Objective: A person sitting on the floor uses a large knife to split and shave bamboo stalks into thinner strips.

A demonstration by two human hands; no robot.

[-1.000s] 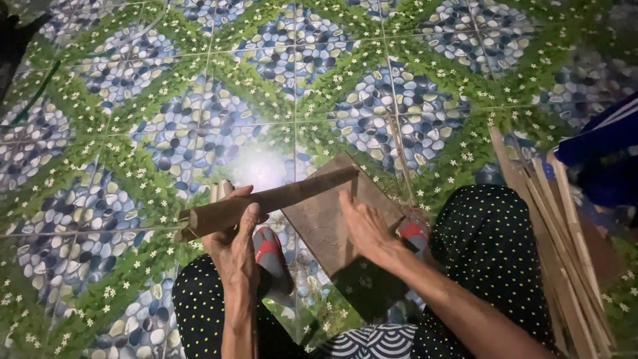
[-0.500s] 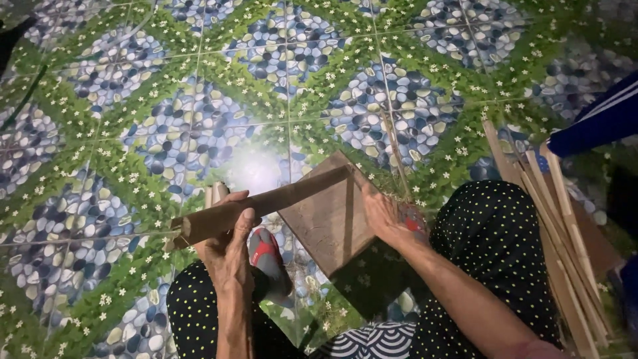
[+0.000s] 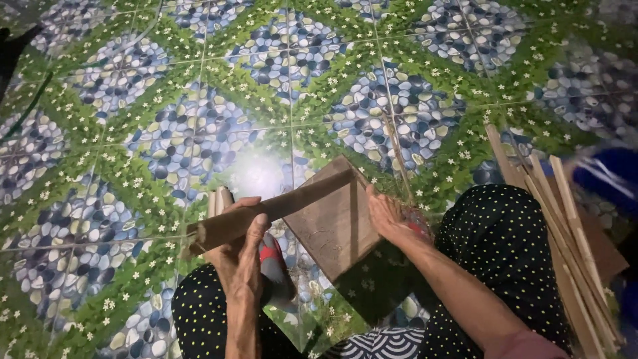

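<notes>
My left hand (image 3: 240,252) grips a long brown strip of bamboo or wood (image 3: 279,207) that slants up to the right across a flat wooden board (image 3: 332,226). My right hand (image 3: 385,214) rests on the board's right edge beside the strip's far end; whether it pinches something thin there is unclear. The board lies tilted on the floor between my knees, which are covered in black fabric with pale dots (image 3: 498,252).
A bundle of thin pale wooden slats (image 3: 565,226) leans at my right. A person's blue sleeve (image 3: 608,176), blurred, is at the right edge. The floor is patterned tile with pebble and green flower motifs (image 3: 199,100). A red-and-grey sandal (image 3: 272,256) lies under my left hand.
My right hand slid from the board's middle to its right edge. The blue sleeve at the right dropped lower. The view shifted slightly; my left hand keeps its hold on the strip.
</notes>
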